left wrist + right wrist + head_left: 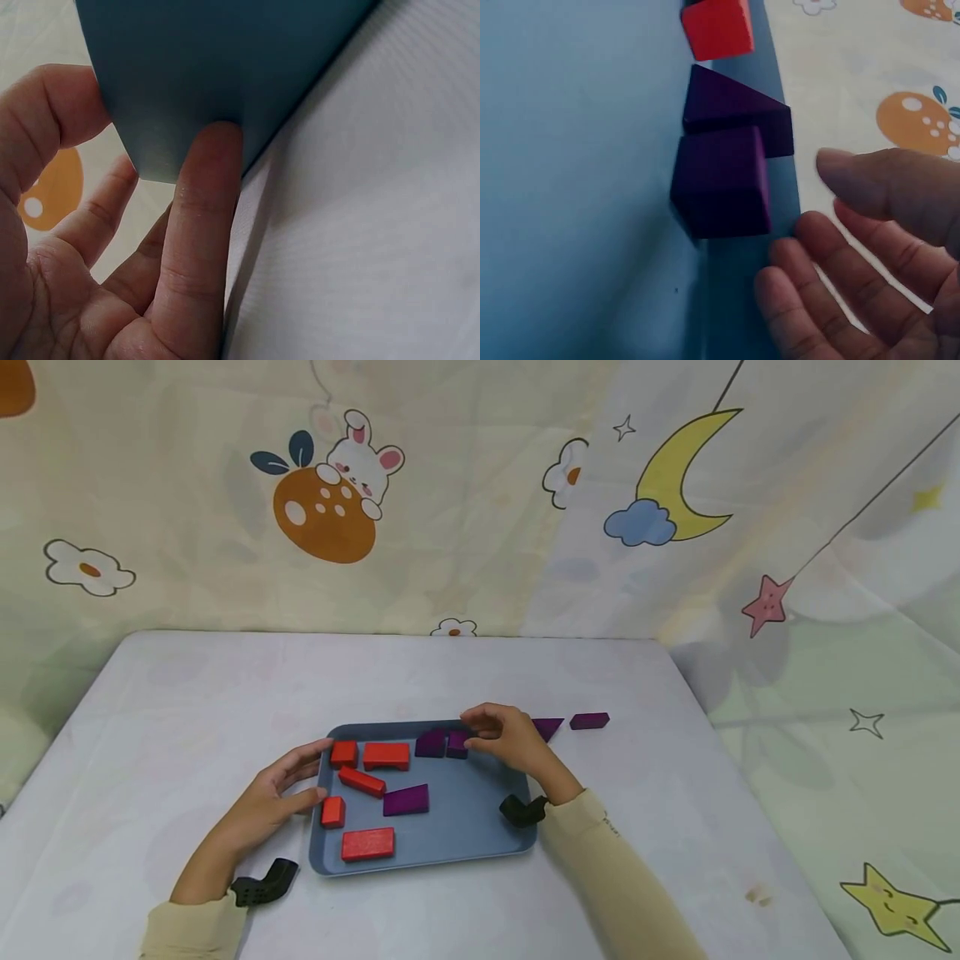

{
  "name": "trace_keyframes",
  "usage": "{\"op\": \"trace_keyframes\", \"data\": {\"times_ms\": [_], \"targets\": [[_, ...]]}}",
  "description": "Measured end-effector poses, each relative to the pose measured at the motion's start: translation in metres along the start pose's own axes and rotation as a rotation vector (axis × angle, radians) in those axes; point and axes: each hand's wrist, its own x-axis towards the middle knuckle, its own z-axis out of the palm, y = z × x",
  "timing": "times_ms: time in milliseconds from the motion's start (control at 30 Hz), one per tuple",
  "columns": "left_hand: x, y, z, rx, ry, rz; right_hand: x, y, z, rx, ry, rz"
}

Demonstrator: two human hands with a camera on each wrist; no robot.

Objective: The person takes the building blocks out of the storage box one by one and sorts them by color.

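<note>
Five red blocks [386, 756] toward 9 o'clock in blue tray [480, 827] | left hand [272, 795]: unclenched, touching tray's 9 o'clock edge | right hand [513, 743]: relaxed, gripping nothing, just beside purple cube [456, 744] at 1 o'clock

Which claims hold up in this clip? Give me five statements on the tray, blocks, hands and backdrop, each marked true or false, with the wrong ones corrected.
1. Five red blocks lie in the tray. True.
2. The left hand touches the tray. True.
3. The right hand grips a red block. False: it holds nothing and is close to a dark purple block.
4. Every block lies inside the tray. False: a narrow purple block lies on the table.
5. A yellow moon is printed on the backdrop. True.
</note>
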Motion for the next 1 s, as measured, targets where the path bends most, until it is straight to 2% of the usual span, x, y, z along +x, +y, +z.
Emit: {"op": "trace_keyframes", "data": {"times_ms": [167,333,633,800,1000], "targets": [[0.001,0.001,0.002,0.003,-0.002,0.008,0.001,0.000,0.004,-0.049,-0.022,0.046],[0.001,0.001,0.002,0.000,0.002,0.014,0.003,-0.001,0.008,-0.094,-0.005,0.072],[0.000,0.001,0.003,0.004,0.003,0.008,0.002,0.000,0.016,-0.140,0.038,0.060],[0.000,0.001,0.003,0.005,0.007,0.002,-0.003,0.002,0.010,-0.063,0.048,0.031],[-0.001,0.001,0.002,0.032,0.008,-0.006,-0.011,0.011,-0.007,0.182,0.071,-0.021]]}}
